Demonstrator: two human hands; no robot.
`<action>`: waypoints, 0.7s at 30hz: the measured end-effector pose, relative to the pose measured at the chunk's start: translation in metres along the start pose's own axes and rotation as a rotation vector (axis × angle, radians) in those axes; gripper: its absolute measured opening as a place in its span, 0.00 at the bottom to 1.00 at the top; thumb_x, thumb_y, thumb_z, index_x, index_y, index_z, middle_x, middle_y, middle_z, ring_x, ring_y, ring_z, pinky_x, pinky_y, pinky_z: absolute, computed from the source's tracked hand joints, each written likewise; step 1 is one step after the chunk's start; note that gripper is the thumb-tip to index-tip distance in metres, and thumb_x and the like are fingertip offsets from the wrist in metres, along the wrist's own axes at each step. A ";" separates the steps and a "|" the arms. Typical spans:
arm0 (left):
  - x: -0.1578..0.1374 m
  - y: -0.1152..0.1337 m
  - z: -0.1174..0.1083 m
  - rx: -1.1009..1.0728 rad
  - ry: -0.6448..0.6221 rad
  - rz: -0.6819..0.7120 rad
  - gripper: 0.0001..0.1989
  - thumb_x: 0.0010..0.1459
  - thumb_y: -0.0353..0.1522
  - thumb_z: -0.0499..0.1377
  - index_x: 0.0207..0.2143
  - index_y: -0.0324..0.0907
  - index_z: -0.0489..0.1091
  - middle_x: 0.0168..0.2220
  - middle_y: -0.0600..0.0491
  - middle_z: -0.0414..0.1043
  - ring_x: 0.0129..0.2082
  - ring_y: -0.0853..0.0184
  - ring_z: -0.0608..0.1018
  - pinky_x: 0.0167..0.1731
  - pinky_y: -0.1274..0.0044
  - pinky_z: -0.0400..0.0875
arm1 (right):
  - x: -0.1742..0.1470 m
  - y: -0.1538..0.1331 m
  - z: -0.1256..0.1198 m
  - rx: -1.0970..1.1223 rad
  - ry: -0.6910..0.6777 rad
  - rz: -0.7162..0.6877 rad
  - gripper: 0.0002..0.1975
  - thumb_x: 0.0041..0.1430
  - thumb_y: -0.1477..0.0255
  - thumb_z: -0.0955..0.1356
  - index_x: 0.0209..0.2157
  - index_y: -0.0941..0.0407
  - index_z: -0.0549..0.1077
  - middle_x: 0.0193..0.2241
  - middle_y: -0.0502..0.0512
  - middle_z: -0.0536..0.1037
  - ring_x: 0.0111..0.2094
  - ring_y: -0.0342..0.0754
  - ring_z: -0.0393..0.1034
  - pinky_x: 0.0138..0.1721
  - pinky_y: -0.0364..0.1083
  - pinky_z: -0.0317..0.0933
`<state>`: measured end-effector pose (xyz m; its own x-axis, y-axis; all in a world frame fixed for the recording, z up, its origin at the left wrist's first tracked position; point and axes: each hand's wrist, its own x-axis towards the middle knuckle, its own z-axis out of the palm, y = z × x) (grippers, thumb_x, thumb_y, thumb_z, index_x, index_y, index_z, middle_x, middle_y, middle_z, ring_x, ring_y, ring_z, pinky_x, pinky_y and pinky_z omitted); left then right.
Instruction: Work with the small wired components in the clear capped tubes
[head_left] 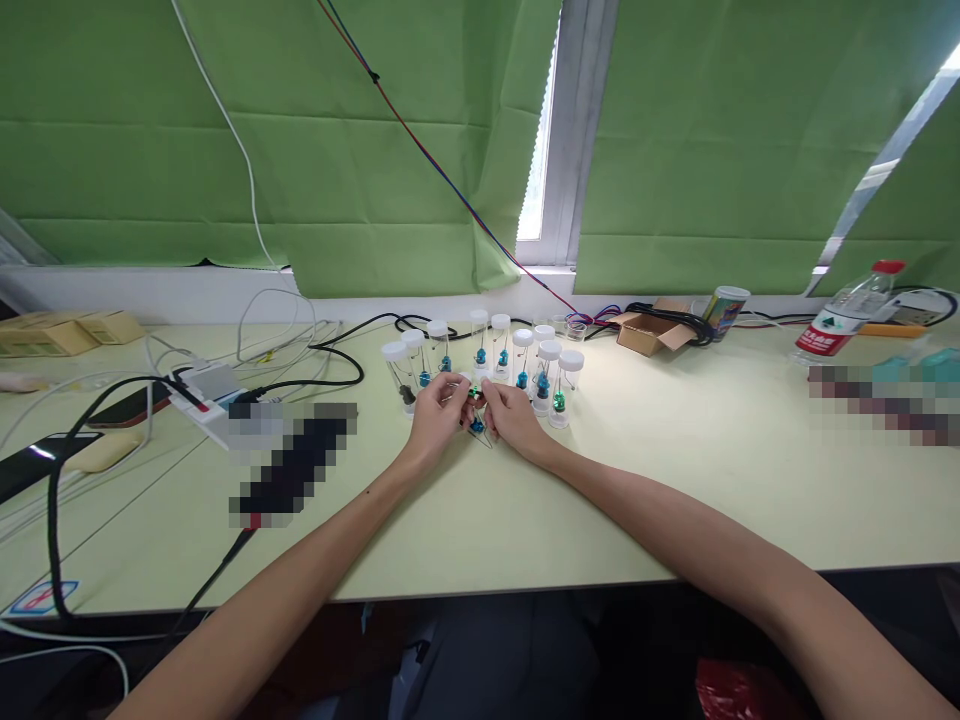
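My left hand and my right hand meet at the middle of the table, fingertips pinched together. Between them is a small green part, mostly covered by the fingers. Just below the fingertips shows a small blue part with thin wire legs; whether it hangs or lies on the table I cannot tell. Several clear tubes with white caps stand upright around the hands, such as one at the left and one at the right. Inside them are small blue, green or dark parts with wires.
At the left lie a white power strip, a blurred-out dark object, cables and a black phone. Behind to the right are an open cardboard box, a can and a water bottle. Green blinds hang behind.
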<state>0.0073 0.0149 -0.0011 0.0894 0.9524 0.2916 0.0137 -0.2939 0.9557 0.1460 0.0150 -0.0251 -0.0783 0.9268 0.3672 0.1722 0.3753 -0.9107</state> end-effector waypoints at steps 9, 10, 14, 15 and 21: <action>0.002 -0.003 -0.002 -0.036 0.043 0.005 0.15 0.55 0.44 0.64 0.33 0.42 0.68 0.21 0.55 0.70 0.17 0.72 0.70 0.19 0.79 0.64 | -0.004 -0.007 0.000 0.087 -0.019 0.037 0.15 0.60 0.55 0.66 0.36 0.53 0.64 0.13 0.39 0.67 0.13 0.40 0.56 0.20 0.40 0.53; 0.002 -0.003 -0.002 -0.037 0.041 0.005 0.15 0.55 0.44 0.64 0.33 0.42 0.68 0.22 0.55 0.70 0.17 0.72 0.70 0.19 0.79 0.64 | -0.004 -0.007 0.000 0.092 -0.021 0.034 0.15 0.60 0.56 0.66 0.36 0.53 0.64 0.13 0.39 0.67 0.13 0.39 0.56 0.20 0.40 0.53; 0.002 -0.003 -0.002 -0.032 0.028 0.003 0.15 0.56 0.44 0.63 0.33 0.42 0.68 0.22 0.55 0.70 0.18 0.72 0.70 0.18 0.78 0.64 | -0.003 -0.006 -0.001 0.091 -0.031 0.030 0.15 0.61 0.55 0.65 0.33 0.53 0.63 0.12 0.39 0.65 0.13 0.40 0.56 0.19 0.41 0.52; 0.002 -0.002 -0.002 -0.029 0.024 0.003 0.15 0.56 0.44 0.63 0.33 0.42 0.68 0.23 0.55 0.70 0.18 0.72 0.70 0.18 0.78 0.64 | -0.003 -0.006 -0.001 0.087 -0.033 0.029 0.16 0.61 0.55 0.64 0.32 0.53 0.63 0.12 0.40 0.64 0.12 0.40 0.56 0.19 0.41 0.52; 0.002 -0.004 -0.003 -0.009 -0.005 0.007 0.16 0.56 0.44 0.63 0.33 0.42 0.67 0.22 0.55 0.70 0.18 0.71 0.70 0.19 0.78 0.64 | -0.001 -0.003 0.000 0.066 -0.025 0.025 0.19 0.64 0.54 0.62 0.27 0.53 0.64 0.11 0.42 0.63 0.13 0.41 0.58 0.20 0.42 0.55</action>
<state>0.0044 0.0184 -0.0037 0.0943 0.9498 0.2982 0.0037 -0.2999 0.9540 0.1453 0.0132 -0.0231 -0.0992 0.9351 0.3403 0.1090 0.3502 -0.9303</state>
